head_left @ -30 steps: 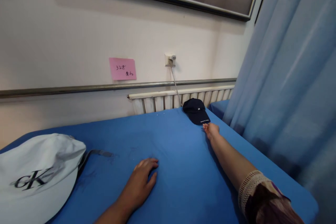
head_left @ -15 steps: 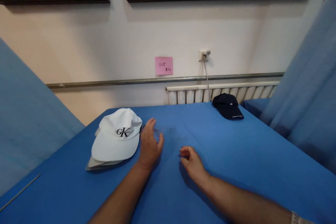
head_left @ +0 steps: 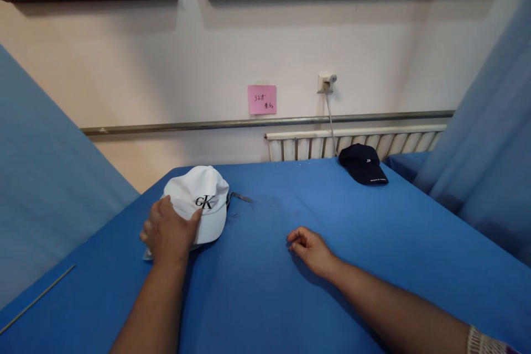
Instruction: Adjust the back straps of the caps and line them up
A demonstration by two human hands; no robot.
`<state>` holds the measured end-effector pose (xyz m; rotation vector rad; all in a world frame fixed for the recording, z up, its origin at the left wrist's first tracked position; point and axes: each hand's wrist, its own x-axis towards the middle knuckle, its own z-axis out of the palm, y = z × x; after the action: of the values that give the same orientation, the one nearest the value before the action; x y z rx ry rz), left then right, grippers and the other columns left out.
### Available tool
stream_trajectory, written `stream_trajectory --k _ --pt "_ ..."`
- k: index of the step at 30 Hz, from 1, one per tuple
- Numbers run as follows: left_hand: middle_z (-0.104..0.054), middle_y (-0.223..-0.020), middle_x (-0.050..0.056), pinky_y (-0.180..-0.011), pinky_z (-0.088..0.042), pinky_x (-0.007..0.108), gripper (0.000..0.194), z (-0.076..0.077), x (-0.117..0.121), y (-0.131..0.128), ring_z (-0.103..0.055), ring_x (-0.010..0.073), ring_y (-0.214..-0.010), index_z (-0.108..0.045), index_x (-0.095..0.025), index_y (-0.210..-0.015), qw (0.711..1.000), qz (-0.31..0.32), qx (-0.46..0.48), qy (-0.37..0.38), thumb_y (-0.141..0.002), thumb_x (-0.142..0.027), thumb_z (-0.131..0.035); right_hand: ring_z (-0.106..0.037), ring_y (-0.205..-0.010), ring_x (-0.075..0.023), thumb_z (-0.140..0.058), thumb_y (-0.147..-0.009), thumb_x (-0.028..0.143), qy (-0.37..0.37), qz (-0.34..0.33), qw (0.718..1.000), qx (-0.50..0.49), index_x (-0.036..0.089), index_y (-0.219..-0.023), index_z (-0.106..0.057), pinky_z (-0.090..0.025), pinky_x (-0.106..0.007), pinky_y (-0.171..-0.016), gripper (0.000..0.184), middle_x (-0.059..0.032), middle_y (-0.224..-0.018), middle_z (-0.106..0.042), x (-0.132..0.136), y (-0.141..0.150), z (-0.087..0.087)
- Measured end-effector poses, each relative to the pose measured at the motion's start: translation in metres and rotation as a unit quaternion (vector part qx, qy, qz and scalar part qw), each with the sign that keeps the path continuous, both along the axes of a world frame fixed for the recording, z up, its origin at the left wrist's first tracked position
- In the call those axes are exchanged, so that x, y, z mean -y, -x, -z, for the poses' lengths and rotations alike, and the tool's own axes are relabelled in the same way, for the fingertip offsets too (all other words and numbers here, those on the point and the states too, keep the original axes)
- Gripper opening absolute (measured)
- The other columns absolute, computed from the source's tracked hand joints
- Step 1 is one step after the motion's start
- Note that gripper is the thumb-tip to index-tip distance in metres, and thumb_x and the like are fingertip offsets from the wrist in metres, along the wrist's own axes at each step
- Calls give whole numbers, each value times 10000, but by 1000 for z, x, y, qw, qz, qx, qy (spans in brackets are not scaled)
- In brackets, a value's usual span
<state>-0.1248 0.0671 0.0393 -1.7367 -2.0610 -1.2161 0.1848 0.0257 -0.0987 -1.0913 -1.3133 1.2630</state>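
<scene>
A white baseball cap (head_left: 213, 182) with black "CK" lettering lies on the left part of the blue-covered table (head_left: 249, 298), on top of other pale headwear whose edge peeks out at the lower left. My left hand (head_left: 169, 232) is over its brim, thumb and fingers spread, covering most of the brim; whether it presses on the cap is hard to tell. A dark strap (head_left: 241, 197) sticks out on the cap's right side. My right hand (head_left: 311, 250) rests low over the middle of the table, fingers curled in with nothing visible in them.
A navy cap (head_left: 363, 163) lies at the table's far right corner. At the left edge is a thin stick (head_left: 39, 297). Behind stand a radiator (head_left: 302, 148) and a wall socket (head_left: 326, 83) with a cord. Blue curtains (head_left: 489, 121) hang on both sides.
My left hand has moved left from beside the white cap to over its brim. My right hand has stayed nearly in place, its fingers slightly more closed. The view has shifted slightly.
</scene>
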Motion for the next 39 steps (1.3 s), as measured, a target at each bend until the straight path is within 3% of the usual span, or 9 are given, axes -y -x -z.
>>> stream_trajectory --k 5,11,16,22,25,29,32,35,39 --pt "-437 -1427 199 -1114 -325 550 660 3 -5 -4 -380 389 -1350 -482 -121 -1315 997 -20 12 -67 -726 -334 -689 -594 -634 -105 -552 -738 64 8 -27 1000 -13 203 -827 -629 -458 -224 -645 182 19 -723 -650 -2 -3 0" --pt "-577 -1338 157 -1044 -453 418 701 24 5 -61 -579 265 -1216 -352 -155 -1434 949 215 213 -84 -806 -330 -611 -609 -651 -116 -530 -764 68 -55 -8 997 46 207 -896 -625 -486 -244 -663 214 18 -750 -643 -3 -2 5" --pt "-736 -1083 80 -961 -498 394 385 53 7 -94 -673 272 -1039 -673 -208 -1119 951 286 56 100 -851 -459 -557 -640 -725 -135 -453 -792 55 -167 43 977 125 207 -918 -609 -521 -279 -711 251 -20 -901 -662 1 -9 -13" --pt "-741 -1088 66 -954 -489 399 334 50 6 -92 -668 275 -1033 -709 -250 -1067 937 327 -89 79 -898 -454 -505 -499 -1233 -258 -483 -831 61 -380 139 867 289 203 -1291 -514 -426 -453 -1022 483 -128 -1368 -513 9 -34 -51" --pt "-743 -1076 74 -1018 -441 440 269 39 19 -97 -663 259 -1033 -708 -245 -1054 908 391 -150 19 -921 -345 -497 -516 -1186 -301 -543 -874 142 -408 144 814 387 208 -1431 -403 -443 -470 -968 579 -152 -1459 -430 12 -44 -64" --pt "-744 -1089 50 -1086 -373 486 294 31 41 -110 -662 229 -1053 -693 -252 -1067 868 449 -212 0 -939 -210 -431 -602 -912 -259 -545 -921 221 -406 78 789 455 225 -1256 -594 -467 -397 -825 339 -123 -1142 -664 17 -48 -70" --pt "-720 -1141 42 -1098 -367 502 221 31 50 -117 -627 244 -1128 -665 -268 -1059 878 434 -187 -82 -890 -205 -537 -603 -811 -221 -474 -939 174 -392 71 816 419 222 -1018 -689 -446 -355 -795 234 -80 -873 -692 21 -51 -74" --pt "-542 -1398 94 -1126 -341 524 484 32 49 -121 -467 291 -1325 -526 -256 -1279 929 321 -55 -176 -815 -256 -662 -600 -753 -193 -533 -910 252 -321 126 902 259 226 -928 -689 -450 -314 -729 159 -38 -777 -666 23 -58 -83" --pt "-433 -1489 122 -1124 -361 517 661 39 38 -127 -426 305 -1360 -387 -221 -1422 938 287 184 -68 -831 -375 -638 -365 -424 -83 -614 -836 456 -98 182 973 -105 212 -772 -582 -304 -205 -426 254 79 -508 -441 17 -68 -94"
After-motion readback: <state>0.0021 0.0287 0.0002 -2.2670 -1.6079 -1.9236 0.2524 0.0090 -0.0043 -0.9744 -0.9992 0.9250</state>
